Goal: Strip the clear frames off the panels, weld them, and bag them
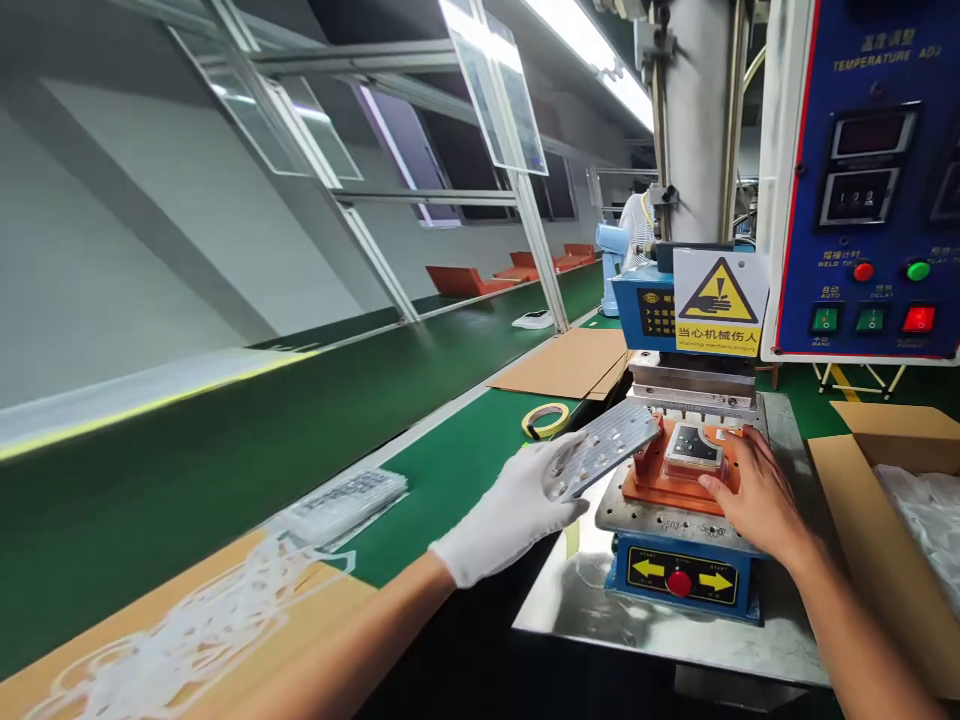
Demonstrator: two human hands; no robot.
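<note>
Heat press (697, 130) on a steel bench (570, 610), carton (877, 540) to its right. On the press bed, an orange fixture (651, 482) holds a clear square case (694, 452), apparently with a dark label inside. Right hand (757, 495), bare, open, fingers resting on the case edge, no grip. Left hand (510, 510), white-gloved, closed on a perforated metal plate (604, 448), held just above the fixture.

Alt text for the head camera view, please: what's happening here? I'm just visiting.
A white-gloved left hand holds a perforated grey plate while a bare right hand touches a small clear-cased item on the orange fixture of a press, below a yellow warning sign.
</note>
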